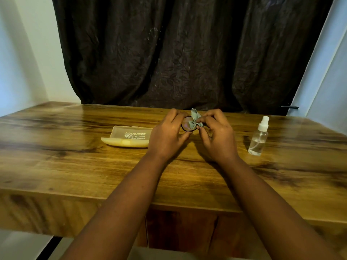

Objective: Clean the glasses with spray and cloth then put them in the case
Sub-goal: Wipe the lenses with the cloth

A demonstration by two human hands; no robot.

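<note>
My left hand (167,132) grips black-rimmed glasses (186,126) above the far middle of the wooden table (75,166); only one lens shows, the rest is hidden by my hands. My right hand (216,134) pinches a pale green cloth (195,120) against that lens, its corner sticking up. A yellowish translucent case (129,136) lies open on the table just left of my left hand. A small clear spray bottle (258,136) with a white nozzle stands upright to the right of my right hand.
A dark curtain (187,53) hangs behind the table's far edge, with pale walls on both sides. The table's front edge runs below my forearms, with a wooden panel underneath.
</note>
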